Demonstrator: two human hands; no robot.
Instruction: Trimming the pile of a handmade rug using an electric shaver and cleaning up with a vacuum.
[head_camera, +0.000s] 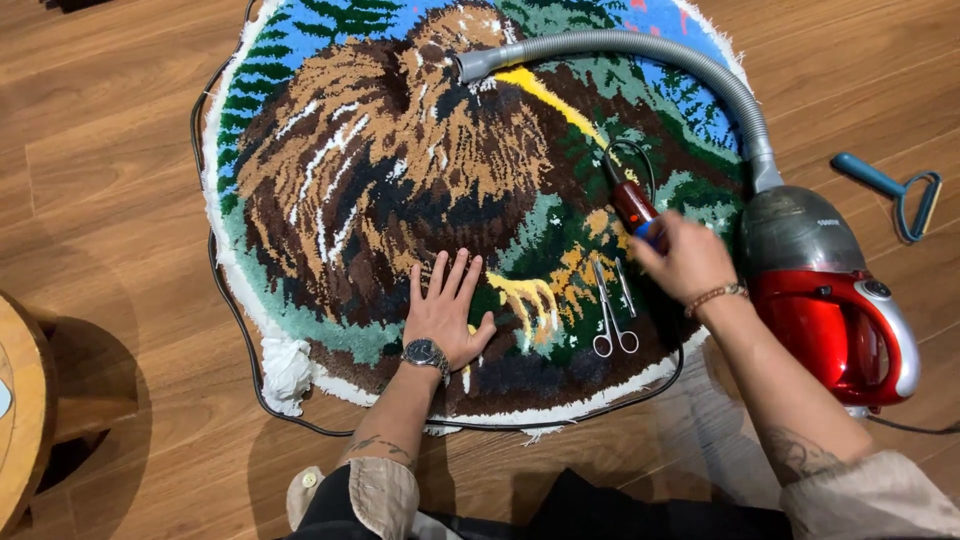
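Note:
A round tufted rug (380, 170) with a brown bird on green and blue lies on the wooden floor. My left hand (446, 312) rests flat on the rug's lower middle, fingers spread, a watch on the wrist. My right hand (686, 258) closes around a small red trimmer (632, 203) with a black cord, at the rug's right side. Silver scissors (612, 308) lie on the rug just below that hand.
A red and grey handheld vacuum (835, 300) sits right of the rug, its grey hose (640, 48) arching over the rug's top. A blue-handled tool (895, 188) lies on the floor far right. A black cable (235, 320) rings the rug. A wooden stool (20, 400) stands at left.

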